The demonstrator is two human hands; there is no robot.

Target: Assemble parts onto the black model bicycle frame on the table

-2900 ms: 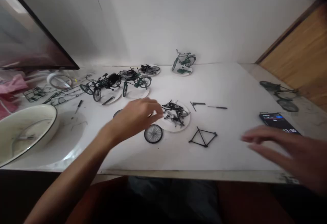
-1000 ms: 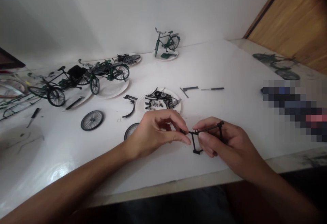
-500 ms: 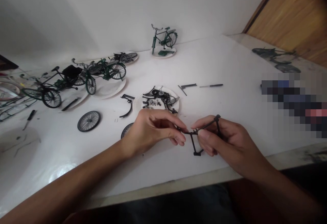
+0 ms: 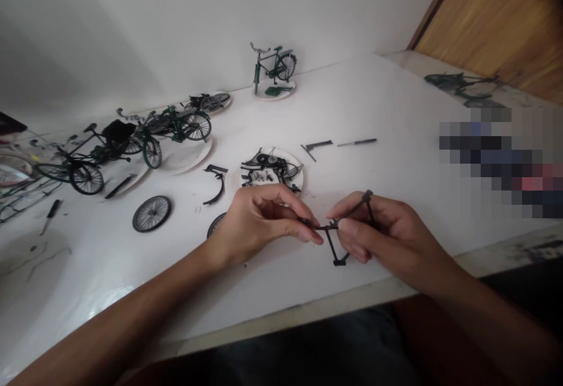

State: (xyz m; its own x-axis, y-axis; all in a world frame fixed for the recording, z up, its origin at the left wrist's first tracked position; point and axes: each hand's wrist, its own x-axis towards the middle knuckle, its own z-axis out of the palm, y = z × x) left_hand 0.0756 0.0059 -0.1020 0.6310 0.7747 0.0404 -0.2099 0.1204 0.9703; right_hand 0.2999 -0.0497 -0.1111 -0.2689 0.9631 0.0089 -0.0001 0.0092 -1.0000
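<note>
Both my hands hold a small black model bicycle frame (image 4: 336, 239) above the white table (image 4: 272, 292). My left hand (image 4: 264, 224) pinches one end of the frame between thumb and fingertips. My right hand (image 4: 387, 233) grips the opposite side, and its fingers hide part of the frame. Just beyond my left hand, a spoked model wheel (image 4: 215, 224) lies partly hidden. A paper plate (image 4: 232, 179) holding black parts and small screws sits behind my hands.
A second loose wheel (image 4: 152, 214), a curved black fender (image 4: 215, 183), a screwdriver (image 4: 357, 142) and a small L-shaped tool (image 4: 315, 146) lie on the table. Model bicycles (image 4: 275, 66) stand farther back. A pixelated patch (image 4: 497, 163) covers the right side.
The black frame lay on the table earlier and is now lifted in both hands. Over the last second, my hands have tilted it slightly and the view has drifted.
</note>
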